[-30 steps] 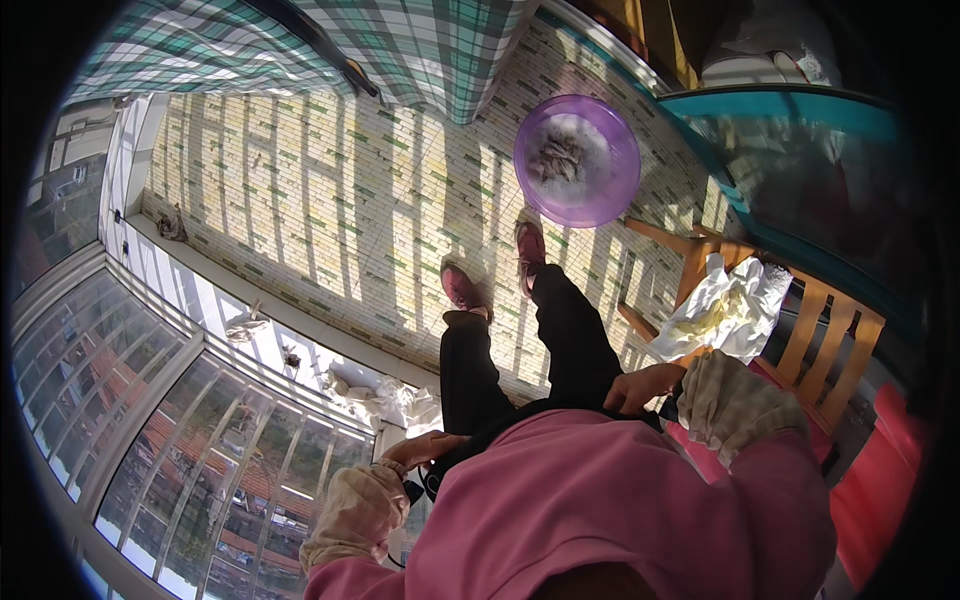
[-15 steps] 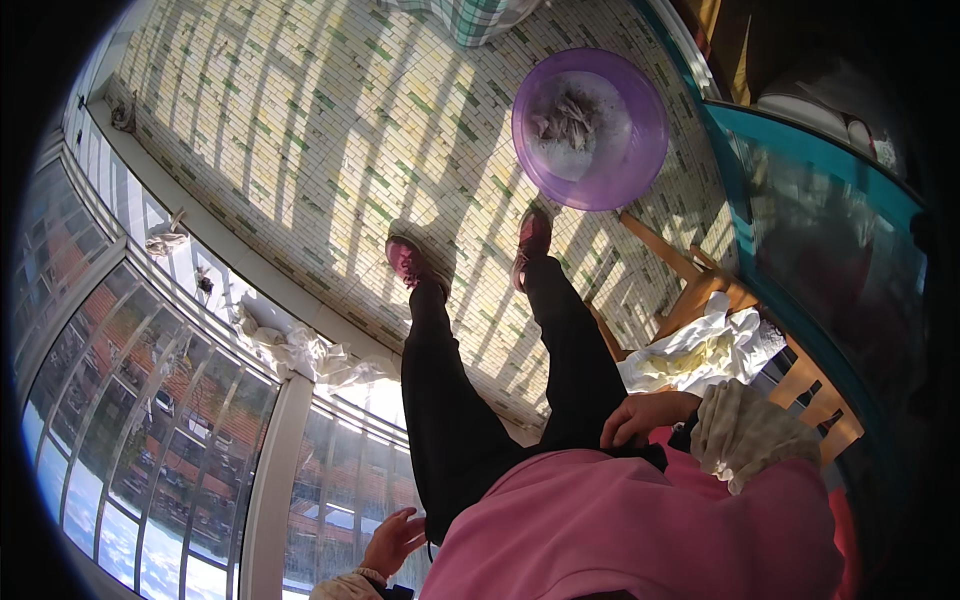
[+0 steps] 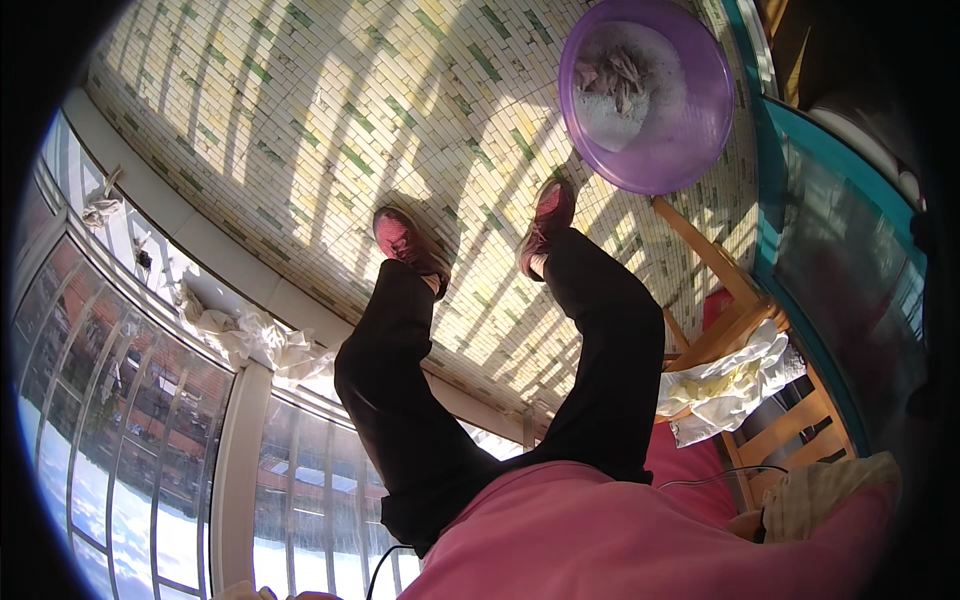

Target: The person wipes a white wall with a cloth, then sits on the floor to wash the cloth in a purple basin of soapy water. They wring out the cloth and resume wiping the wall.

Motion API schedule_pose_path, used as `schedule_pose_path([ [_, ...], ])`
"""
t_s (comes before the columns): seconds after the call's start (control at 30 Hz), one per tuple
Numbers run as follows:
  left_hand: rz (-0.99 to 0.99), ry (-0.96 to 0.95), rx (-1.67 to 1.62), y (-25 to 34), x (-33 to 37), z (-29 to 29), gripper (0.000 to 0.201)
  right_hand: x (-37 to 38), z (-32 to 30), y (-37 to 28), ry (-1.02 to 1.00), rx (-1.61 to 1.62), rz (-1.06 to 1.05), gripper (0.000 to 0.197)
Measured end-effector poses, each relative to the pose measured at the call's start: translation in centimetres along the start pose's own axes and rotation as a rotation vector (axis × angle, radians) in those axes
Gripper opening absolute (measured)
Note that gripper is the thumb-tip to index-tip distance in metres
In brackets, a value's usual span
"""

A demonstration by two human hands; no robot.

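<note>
the right hand shows only a small part at the lower right of the frame, between the pink top and a beige sleeve cover; i cannot tell whether its fingers are spread or pressed together. the left hand is only a thin strip at the lower edge, left of the middle (the frame cuts off the rest), so its grip i also cannot tell. near the left hand, a black cord curves up beside the top.

just beyond the right hand, at the lower right, is the wooden chair with its slatted back, and a thin dark wire passes in front of it. on this chair lies a white crumpled sheet with a yellowish patch.

farther out, two legs in black trousers stand apart, ending in dark red shoes on the tiled floor. at the upper right, the purple basin rests on the floor, with a greyish cloth lying among white suds inside. along the left side, crumpled plastic bags lie by the barred window; a teal-framed glass panel stands at the right.
</note>
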State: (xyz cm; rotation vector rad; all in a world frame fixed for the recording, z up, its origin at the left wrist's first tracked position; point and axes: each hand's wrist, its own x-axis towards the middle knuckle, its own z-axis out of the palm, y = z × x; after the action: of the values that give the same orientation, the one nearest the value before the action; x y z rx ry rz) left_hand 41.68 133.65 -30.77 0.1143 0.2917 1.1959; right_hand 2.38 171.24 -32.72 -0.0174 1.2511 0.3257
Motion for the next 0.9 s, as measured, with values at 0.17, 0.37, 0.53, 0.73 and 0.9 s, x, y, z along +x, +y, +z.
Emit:
schedule_pose_path([
  [0.17, -0.196, 0.126, 0.693, 6.8, -8.1, -13.7, 0.032, 4.0, -4.7, -12.6, -0.369, -0.527, -0.296, 0.022],
  [0.37, 0.066, 0.944, 0.877, 15.7, -15.8, -27.6, 0.046, 8.3, -7.7, -24.0, -0.638, -0.983, -0.523, 0.024],
  [0.53, 0.610, 1.615, 0.755, 19.9, -20.8, -37.1, 0.049, 10.8, -12.5, -27.2, -0.562, -0.983, -0.546, 0.025],
  [0.73, 1.501, 1.449, -0.024, 22.0, -19.6, -46.0, 0.046, 11.4, -19.1, -23.2, 0.087, 0.017, -0.823, 0.037],
  [0.9, 1.335, 1.350, -0.213, 22.7, -12.8, -49.5, 0.048, 13.3, -27.9, -18.0, 0.989, 0.498, -1.162, 0.040],
])
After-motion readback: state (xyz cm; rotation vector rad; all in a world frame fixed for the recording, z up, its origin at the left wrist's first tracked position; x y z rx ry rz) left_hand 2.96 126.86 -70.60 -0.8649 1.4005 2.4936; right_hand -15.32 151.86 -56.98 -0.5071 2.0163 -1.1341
